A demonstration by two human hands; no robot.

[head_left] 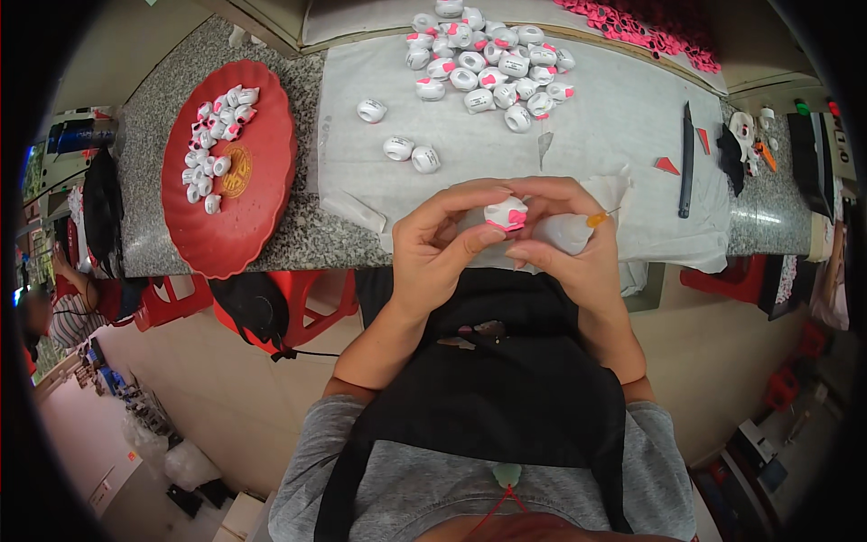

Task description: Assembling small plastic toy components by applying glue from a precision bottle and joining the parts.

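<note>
The toy head (506, 215), white with pink on it, is held up between the two hands above the near edge of a speckled stone table (308, 95). A broad white sheet (623, 126) covers much of that table, and left of it lies a red scalloped tray (271, 149) bearing a group of similar heads (208, 149). Across the far part of the sheet is a larger pile of heads (492, 68), with three loose heads (425, 160) nearer, apart from the pile. The left hand (438, 248) pinches the toy head between thumb and fingers; the right hand (582, 257) is curled around a pale squeeze bottle (560, 233), its fingertips close to the head, though whether they touch it I cannot tell. The bottle's orange nozzle (596, 219) and thin needle point off to the right, away from the head. Smallest, a pink bow (517, 218) shows on the side facing the wearer. The step in hand looks like seating or adjusting that bow; the next move seems to call for steady, light finger pressure, with the needle kept clear of the head.
</note>
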